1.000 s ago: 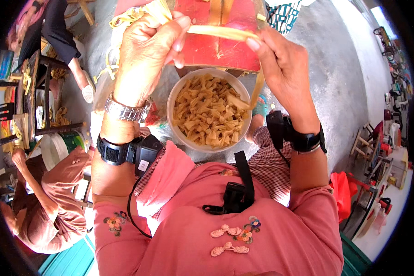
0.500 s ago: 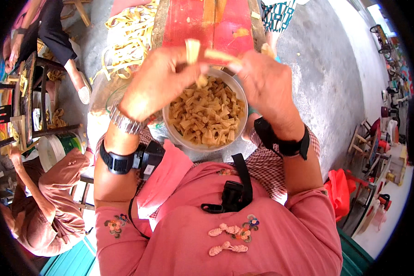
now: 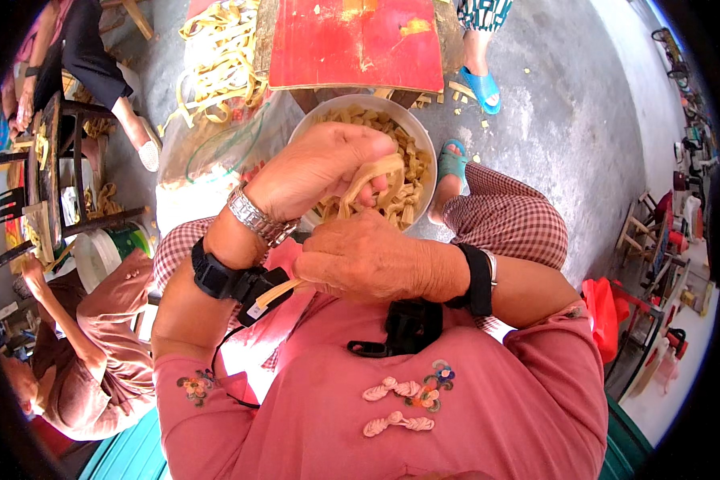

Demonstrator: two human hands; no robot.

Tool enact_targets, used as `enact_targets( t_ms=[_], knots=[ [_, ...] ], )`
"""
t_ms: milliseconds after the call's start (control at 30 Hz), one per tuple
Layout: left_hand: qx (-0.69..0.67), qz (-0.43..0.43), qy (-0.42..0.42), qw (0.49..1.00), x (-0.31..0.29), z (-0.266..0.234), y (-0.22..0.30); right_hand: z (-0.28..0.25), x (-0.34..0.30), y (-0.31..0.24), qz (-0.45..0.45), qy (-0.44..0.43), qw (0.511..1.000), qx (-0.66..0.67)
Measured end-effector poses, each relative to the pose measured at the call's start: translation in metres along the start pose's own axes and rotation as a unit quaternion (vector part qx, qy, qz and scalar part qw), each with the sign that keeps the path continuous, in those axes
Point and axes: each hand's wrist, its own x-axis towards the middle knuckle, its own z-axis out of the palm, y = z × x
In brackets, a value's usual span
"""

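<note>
A flat, pale yellow strip (image 3: pixel 385 166) is looped over the fingers of my left hand (image 3: pixel 316 164), which is closed on it. Just below and nearer to me, my right hand (image 3: pixel 376 254) is closed round the same strip's lower part, and a loose end sticks out to its left; its fingertips are hidden. Both hands are over the near side of a round white bowl (image 3: pixel 429 148). Many short tan knotted pieces (image 3: pixel 414 170) fill the bowl, partly covered by my hands.
Beyond the bowl stands a red-topped bench (image 3: pixel 352 56). Long yellow strips (image 3: pixel 220 52) lie in a heap to its left. A person's foot in a blue slipper (image 3: pixel 482 90) is at the far right; small scraps lie beside it. Other people sit at the left near a white bucket (image 3: pixel 96 260).
Both hands have come nearer to me and closer together, the right now below the left. The strip has gone from stretched between them to looped round my left fingers.
</note>
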Motion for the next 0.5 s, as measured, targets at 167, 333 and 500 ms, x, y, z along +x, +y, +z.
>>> enact_targets(
  t_ms=[167,333,500],
  knots=[
    [0.066,0.069,0.091,0.991,-0.002,0.002,0.004,-0.015,0.000,0.002,0.028,0.039,0.993,-0.105],
    [0.141,0.208,0.072,0.965,-0.002,0.001,0.005,-0.036,-0.001,0.031,0.239,0.341,0.906,0.076],
    [0.352,0.300,0.144,0.875,-0.008,0.005,0.008,-0.027,-0.002,0.041,0.322,0.386,0.842,0.195]
  ],
)
